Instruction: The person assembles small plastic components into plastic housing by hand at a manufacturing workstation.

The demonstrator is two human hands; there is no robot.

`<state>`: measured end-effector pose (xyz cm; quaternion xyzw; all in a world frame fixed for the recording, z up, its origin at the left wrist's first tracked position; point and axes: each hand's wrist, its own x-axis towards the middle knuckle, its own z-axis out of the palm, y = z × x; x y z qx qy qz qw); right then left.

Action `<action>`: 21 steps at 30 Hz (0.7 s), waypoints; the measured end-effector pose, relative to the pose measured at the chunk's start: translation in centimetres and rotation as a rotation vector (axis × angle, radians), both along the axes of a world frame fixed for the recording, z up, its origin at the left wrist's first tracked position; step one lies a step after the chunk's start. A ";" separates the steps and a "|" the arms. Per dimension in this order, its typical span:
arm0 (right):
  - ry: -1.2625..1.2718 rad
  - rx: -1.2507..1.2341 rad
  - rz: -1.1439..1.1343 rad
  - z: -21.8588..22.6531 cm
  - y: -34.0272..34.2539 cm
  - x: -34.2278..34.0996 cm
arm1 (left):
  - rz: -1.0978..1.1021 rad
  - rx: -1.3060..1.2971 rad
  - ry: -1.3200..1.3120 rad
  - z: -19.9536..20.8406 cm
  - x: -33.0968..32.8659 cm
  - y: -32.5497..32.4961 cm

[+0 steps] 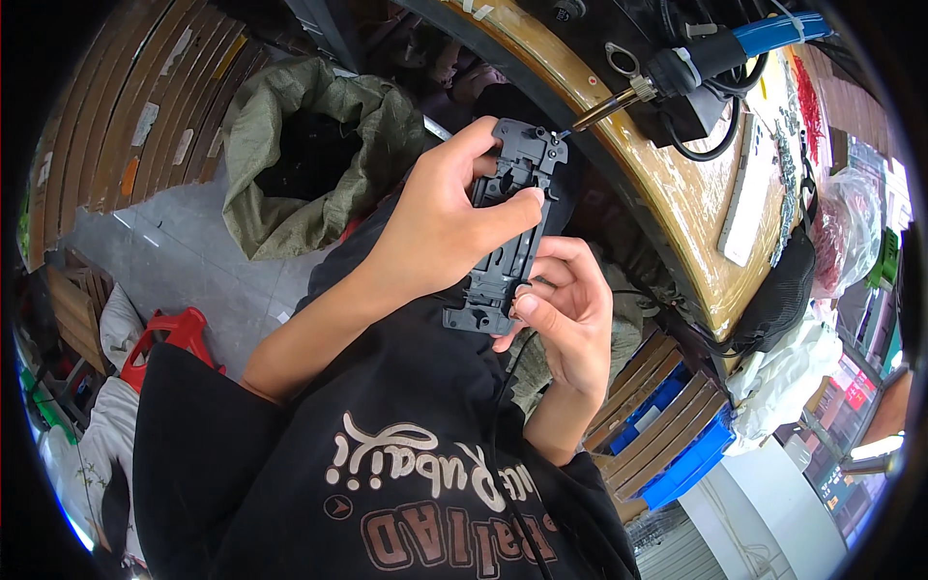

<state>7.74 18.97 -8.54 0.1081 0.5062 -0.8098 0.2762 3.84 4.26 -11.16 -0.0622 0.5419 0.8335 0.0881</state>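
A long dark grey moulded plastic part (512, 232) is held tilted over my lap, with ribs, slots and round bosses along it. My left hand (449, 213) is closed on its left side, thumb across the middle of its face. At its lower right edge, my right hand (565, 309) grips with thumb and fingertips; some fingers are hidden behind the part. Small metal screw-like pieces (555, 143) sit at the part's upper right end. Right beside that end is the tip of a brass-coloured nozzle (619, 102) on a black tool body with a blue hose (773, 35).
A film-covered wooden bench (667, 208) curves along the right, carrying a white strip (739, 198) and black cables. An open green woven sack (261, 159) stands left of my arms, near stacked cardboard (126, 106). A red stool (174, 338) and blue crate (691, 464) stand lower down.
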 end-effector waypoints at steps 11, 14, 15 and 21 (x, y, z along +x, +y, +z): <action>0.006 0.003 -0.023 0.3 -0.3 -0.1 | 0.002 0.021 0.021 -0.3 -0.1 0.0; 0.006 -0.003 -0.021 0.3 -0.3 -0.2 | 0.007 0.030 0.016 -0.1 -0.1 0.0; 0.010 0.002 -0.016 0.3 -0.3 -0.2 | 0.011 0.036 0.010 -0.1 -0.2 0.0; 0.016 0.002 -0.003 0.0 -0.2 -0.2 | 0.005 -0.009 0.036 -0.1 -0.2 0.0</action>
